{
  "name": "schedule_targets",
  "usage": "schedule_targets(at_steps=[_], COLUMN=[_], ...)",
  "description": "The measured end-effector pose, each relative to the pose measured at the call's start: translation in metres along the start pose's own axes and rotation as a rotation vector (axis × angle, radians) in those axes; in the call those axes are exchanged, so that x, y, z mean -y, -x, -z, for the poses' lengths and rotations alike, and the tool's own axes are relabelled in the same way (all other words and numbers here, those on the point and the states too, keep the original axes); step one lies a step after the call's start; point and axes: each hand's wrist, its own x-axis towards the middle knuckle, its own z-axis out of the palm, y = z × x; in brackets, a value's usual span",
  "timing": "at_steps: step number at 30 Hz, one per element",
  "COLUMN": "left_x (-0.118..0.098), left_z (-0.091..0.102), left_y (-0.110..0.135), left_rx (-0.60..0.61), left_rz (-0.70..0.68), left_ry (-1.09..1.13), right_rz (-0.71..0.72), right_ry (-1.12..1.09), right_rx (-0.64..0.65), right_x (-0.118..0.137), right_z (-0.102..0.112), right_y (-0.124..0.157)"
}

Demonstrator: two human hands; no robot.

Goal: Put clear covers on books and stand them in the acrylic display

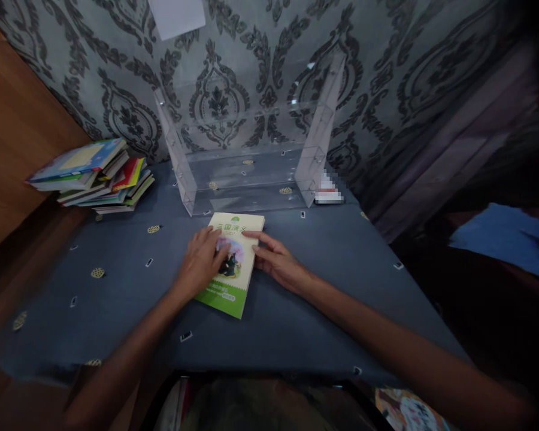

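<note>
A cream and green paperback book lies flat on the blue-grey tablecloth, just in front of a clear acrylic shelf. My left hand rests palm down on the book's cover, fingers spread over its picture. My right hand lies beside the book's right edge, fingers stretched out, the forefinger touching the cover near the top. Neither hand grips the book.
A messy stack of colourful books sits at the table's back left. Patterned wallpaper rises behind the shelf. A small red and white item lies right of the shelf. Blue cloth is at far right; more books show below the table's front edge.
</note>
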Motion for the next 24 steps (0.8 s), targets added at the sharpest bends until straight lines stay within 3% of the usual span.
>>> schedule_targets(at_steps=[4, 8, 13, 18, 24], left_x=[-0.028, -0.041, -0.058, -0.083, -0.084], left_z=[-0.014, -0.027, -0.033, -0.023, -0.012], left_y=[0.022, 0.030, 0.024, 0.017, 0.015], left_rx=[0.067, 0.069, 0.171, 0.352, 0.355], left_rz=[0.021, 0.067, 0.066, -0.001, -0.086], left_ry=[0.077, 0.135, -0.182, -0.611, -0.709], right_rz=[0.006, 0.053, 0.114, 0.131, 0.125], right_ry=[-0.047, -0.005, 0.032, 0.070, 0.033], right_rx=[-0.087, -0.179, -0.201, -0.198, -0.234], right_x=[0.004, 0.006, 0.005, 0.011, 0.012], right_z=[0.003, 0.008, 0.007, 0.004, 0.011], right_y=[-0.002, -0.004, -0.003, 0.001, -0.003])
